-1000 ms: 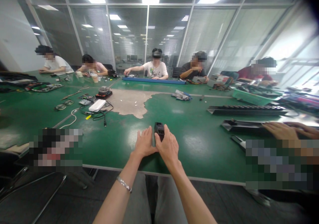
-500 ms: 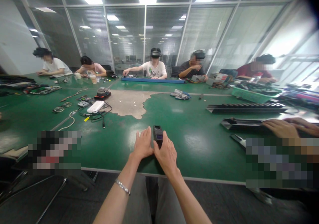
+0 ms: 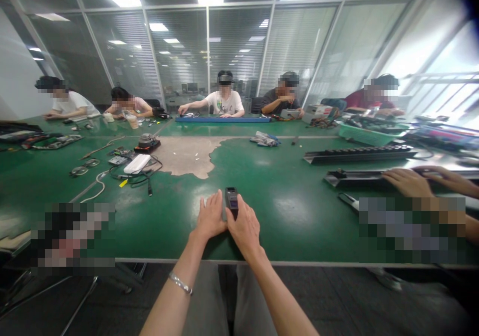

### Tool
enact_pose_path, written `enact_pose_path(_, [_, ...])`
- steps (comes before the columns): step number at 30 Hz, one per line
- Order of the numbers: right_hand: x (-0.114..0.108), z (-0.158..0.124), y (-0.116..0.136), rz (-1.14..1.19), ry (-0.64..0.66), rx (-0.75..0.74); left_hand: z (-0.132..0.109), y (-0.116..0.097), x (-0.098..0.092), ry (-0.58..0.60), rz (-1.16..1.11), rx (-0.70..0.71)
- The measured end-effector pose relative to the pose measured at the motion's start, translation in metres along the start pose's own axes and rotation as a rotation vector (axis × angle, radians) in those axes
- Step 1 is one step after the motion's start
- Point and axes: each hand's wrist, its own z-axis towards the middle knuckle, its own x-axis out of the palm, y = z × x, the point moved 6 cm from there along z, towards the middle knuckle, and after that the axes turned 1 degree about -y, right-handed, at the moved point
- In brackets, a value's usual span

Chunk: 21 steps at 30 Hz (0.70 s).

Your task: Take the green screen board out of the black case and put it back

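Observation:
A small black handheld device (image 3: pixel 232 201) with a dark, purplish display rests on the green table (image 3: pixel 292 236) in front of me. My right hand (image 3: pixel 245 225) is closed round its near end, thumb on the left side and fingers along the right; the palm hides the lower part. Just left of the device, my left hand (image 3: pixel 211 216) lies flat on the table with its fingers stretched forward and the thumb somewhat apart. It grips nothing, and its thumb is close to my right hand. I cannot tell whether it touches the device.
Left ahead lie a white box (image 3: pixel 137 164) with black cables, circuit parts and a wire. Grey gloves (image 3: pixel 265 138) sit farther off. To the right, a co-worker's hands (image 3: pixel 409 181) rest by a black metal channel (image 3: pixel 359 177). A green basket (image 3: pixel 368 134) stands behind. Several people sit opposite.
The whole view has shifted slightly, so things appear a little farther left. My hands keep almost the same pose around and beside the device.

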Motion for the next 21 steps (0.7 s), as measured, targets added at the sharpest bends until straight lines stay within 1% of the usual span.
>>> enact_pose_path(5, [-0.007, 0.009, 0.003, 0.069, -0.013, 0.039, 0.002, 0.003, 0.004, 0.009, 0.003, 0.009])
enact_pose_path(7, [-0.016, 0.015, 0.006, 0.13, -0.041, 0.046, 0.002, 0.003, 0.004, 0.009, 0.001, 0.016])
enact_pose_path(10, [-0.035, 0.025, 0.004, 0.216, -0.125, 0.046, 0.002, 0.001, 0.001, -0.005, 0.005, 0.018])
enact_pose_path(12, [-0.046, 0.029, -0.004, 0.226, -0.177, 0.049, 0.002, 0.0, -0.001, -0.01, 0.002, 0.015])
enact_pose_path(14, [-0.051, 0.03, -0.019, 0.199, -0.195, 0.077, 0.002, -0.001, -0.002, -0.01, -0.003, 0.011])
enact_pose_path(18, [-0.045, 0.022, -0.051, 0.15, -0.16, 0.119, 0.001, -0.001, -0.003, -0.016, -0.011, 0.003])
enact_pose_path(21, [-0.036, 0.015, -0.065, 0.135, -0.136, 0.123, 0.001, -0.001, -0.003, -0.017, -0.018, -0.002])
